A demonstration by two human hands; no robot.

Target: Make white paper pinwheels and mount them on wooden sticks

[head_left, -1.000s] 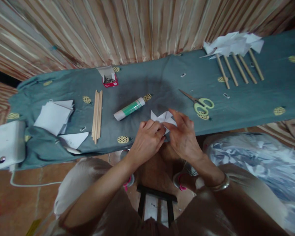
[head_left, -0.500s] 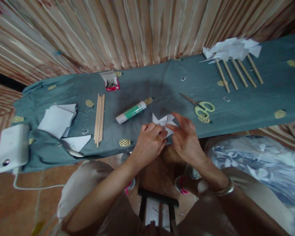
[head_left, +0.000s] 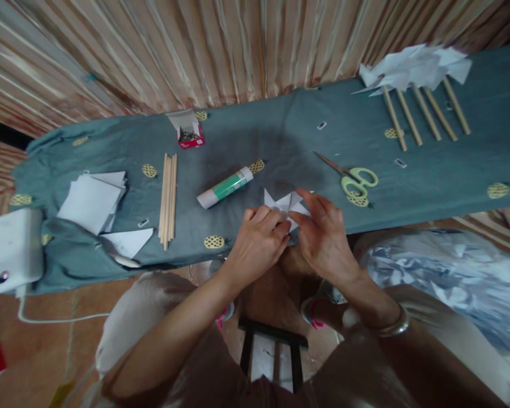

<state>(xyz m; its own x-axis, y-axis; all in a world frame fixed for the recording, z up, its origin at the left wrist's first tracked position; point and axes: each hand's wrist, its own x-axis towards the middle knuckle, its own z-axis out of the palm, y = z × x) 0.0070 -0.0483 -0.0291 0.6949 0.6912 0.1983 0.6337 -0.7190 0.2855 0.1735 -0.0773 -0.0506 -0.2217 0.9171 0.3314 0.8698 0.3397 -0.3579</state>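
Note:
A white paper pinwheel (head_left: 287,203) with pointed blades is held between both hands at the table's near edge. My left hand (head_left: 261,238) is closed on its left side, fingers curled over the paper and hiding part of it. From the right, my right hand (head_left: 325,238) pinches a blade between thumb and index finger. Just beyond them lies a glue stick (head_left: 226,188) with a green label. Right of the hands rest scissors (head_left: 352,177) with light green handles, blades pointing away to the left.
On the cloth-covered table (head_left: 255,136) are wooden sticks (head_left: 168,201), a red box of pins (head_left: 190,135), paper squares (head_left: 93,201) and a white device (head_left: 15,249). Several pinwheels on sticks (head_left: 416,71) lie at the far right. A clear bag of folded paper (head_left: 446,283) stands beside my right leg.
The view has shifted slightly, so the table's things sit a little differently in the picture. Both hands keep their hold on the pinwheel, with hardly any finger movement.

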